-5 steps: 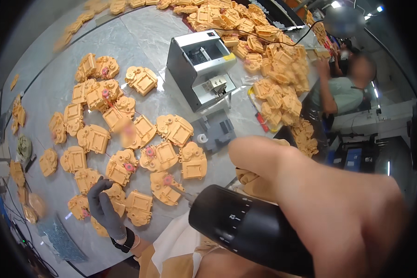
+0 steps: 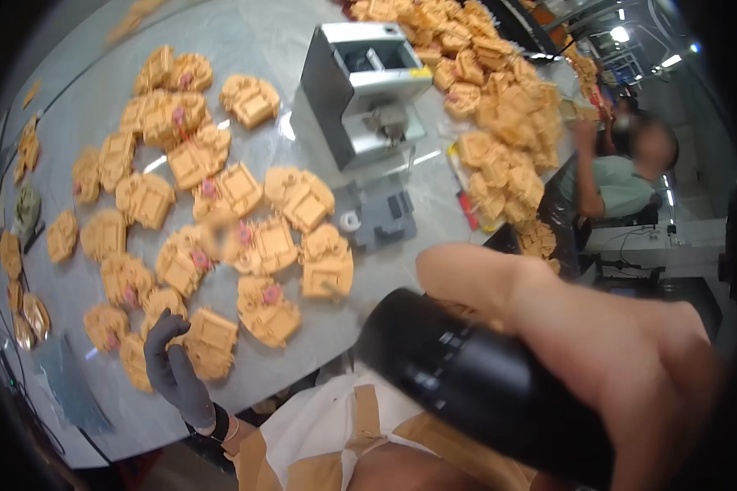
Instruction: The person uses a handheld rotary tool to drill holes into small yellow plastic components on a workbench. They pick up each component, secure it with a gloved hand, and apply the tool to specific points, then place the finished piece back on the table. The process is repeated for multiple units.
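Note:
My right hand is wrapped round a black electric screwdriver held low in front of me. Its thin, blurred bit overlaps the front edge of an orange plastic housing; whether they touch I cannot tell. Left of the bit lies another housing with a small pink-red part on it. My left hand, in a grey glove, hovers by the near-left housings, its fingers loosely curved and apart. Beside it sits a housing. No object shows between those fingers, though the palm is hidden.
A grey-black boxy machine stands behind a grey fixture. Many orange housings are heaped at the back right, and several lie spread across the grey table. A person sits at far right. Cables run down the left edge.
The screwdriver bit has come away from the pink-red part and moved right, over the neighbouring housing. My left hand has moved slightly left and down. The whole view has shifted.

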Action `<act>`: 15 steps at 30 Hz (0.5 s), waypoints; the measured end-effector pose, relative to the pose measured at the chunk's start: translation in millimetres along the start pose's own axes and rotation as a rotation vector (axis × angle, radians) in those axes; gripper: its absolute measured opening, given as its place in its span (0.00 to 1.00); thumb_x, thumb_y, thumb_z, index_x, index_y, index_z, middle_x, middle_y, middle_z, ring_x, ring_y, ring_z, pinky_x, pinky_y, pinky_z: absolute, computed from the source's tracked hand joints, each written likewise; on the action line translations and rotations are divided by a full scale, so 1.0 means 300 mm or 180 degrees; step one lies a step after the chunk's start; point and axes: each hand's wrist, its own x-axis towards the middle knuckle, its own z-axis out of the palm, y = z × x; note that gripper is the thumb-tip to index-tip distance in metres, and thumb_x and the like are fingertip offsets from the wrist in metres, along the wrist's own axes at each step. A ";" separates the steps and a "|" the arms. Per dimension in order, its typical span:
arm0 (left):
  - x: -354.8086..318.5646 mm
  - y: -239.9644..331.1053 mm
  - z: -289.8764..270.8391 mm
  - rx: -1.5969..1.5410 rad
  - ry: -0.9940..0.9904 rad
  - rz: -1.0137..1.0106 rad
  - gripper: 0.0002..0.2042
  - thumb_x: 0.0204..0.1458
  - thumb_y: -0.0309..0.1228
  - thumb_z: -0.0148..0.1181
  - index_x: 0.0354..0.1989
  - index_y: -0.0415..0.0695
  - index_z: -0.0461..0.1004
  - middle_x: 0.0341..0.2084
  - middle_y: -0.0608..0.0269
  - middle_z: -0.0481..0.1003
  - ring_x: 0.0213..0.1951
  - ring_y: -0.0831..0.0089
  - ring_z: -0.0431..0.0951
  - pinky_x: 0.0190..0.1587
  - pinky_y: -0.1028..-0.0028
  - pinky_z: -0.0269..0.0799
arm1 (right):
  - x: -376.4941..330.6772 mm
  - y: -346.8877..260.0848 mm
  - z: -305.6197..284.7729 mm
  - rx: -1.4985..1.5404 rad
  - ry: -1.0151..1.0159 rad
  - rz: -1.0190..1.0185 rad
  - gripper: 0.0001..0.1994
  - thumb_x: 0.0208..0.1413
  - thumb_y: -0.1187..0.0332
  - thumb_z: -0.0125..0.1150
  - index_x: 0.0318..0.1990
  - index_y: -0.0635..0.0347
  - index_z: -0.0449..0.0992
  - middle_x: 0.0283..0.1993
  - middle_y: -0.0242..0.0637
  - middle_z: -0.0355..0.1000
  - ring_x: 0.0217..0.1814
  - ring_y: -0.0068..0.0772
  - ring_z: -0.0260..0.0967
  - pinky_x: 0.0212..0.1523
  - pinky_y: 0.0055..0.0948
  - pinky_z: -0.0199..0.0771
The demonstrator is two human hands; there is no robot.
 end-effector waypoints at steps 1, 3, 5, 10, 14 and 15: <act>-0.058 0.014 0.015 0.0017 0.0053 -0.0106 0.11 0.47 0.22 0.41 0.37 0.33 0.68 0.32 0.57 0.71 0.41 0.67 0.70 0.59 0.60 0.57 | -0.033 -0.016 -0.001 0.0008 0.0090 0.0037 0.03 0.49 0.78 0.55 0.29 0.57 0.69 0.28 0.38 0.69 0.32 0.32 0.67 0.39 0.32 0.71; -0.148 0.048 0.043 -0.0019 0.0177 -0.0247 0.11 0.48 0.23 0.41 0.36 0.33 0.68 0.32 0.57 0.71 0.41 0.67 0.70 0.58 0.60 0.57 | -0.067 -0.057 0.006 -0.0001 0.0230 0.0051 0.03 0.49 0.77 0.54 0.29 0.57 0.69 0.28 0.38 0.69 0.33 0.32 0.67 0.39 0.32 0.71; -0.212 0.079 0.040 -0.0031 0.0115 -0.0708 0.10 0.48 0.23 0.43 0.36 0.34 0.69 0.33 0.58 0.71 0.40 0.69 0.70 0.58 0.64 0.57 | -0.060 -0.111 -0.015 0.0006 0.0332 -0.0060 0.03 0.49 0.77 0.54 0.28 0.57 0.69 0.28 0.38 0.69 0.33 0.32 0.67 0.39 0.32 0.71; -0.159 0.137 -0.125 0.0537 -0.0125 -0.0273 0.10 0.45 0.19 0.45 0.35 0.35 0.70 0.32 0.58 0.72 0.38 0.70 0.71 0.47 0.70 0.64 | -0.122 -0.191 -0.316 -0.0750 -0.0452 0.0534 0.08 0.48 0.74 0.60 0.35 0.58 0.68 0.34 0.45 0.70 0.39 0.41 0.68 0.41 0.38 0.72; 0.115 0.228 -0.205 0.1702 -0.0420 0.0685 0.10 0.42 0.20 0.52 0.36 0.37 0.70 0.32 0.53 0.71 0.37 0.61 0.72 0.42 0.69 0.66 | -0.182 -0.120 -0.411 -0.1206 0.0157 0.1216 0.16 0.43 0.71 0.65 0.39 0.57 0.64 0.40 0.45 0.64 0.39 0.39 0.68 0.38 0.33 0.73; 0.214 0.266 -0.205 0.2051 -0.0529 0.0795 0.11 0.43 0.22 0.53 0.37 0.38 0.70 0.33 0.51 0.72 0.38 0.58 0.72 0.42 0.69 0.66 | -0.177 -0.098 -0.435 -0.1147 0.0297 0.1311 0.17 0.43 0.71 0.65 0.39 0.58 0.64 0.40 0.45 0.64 0.39 0.39 0.68 0.37 0.32 0.73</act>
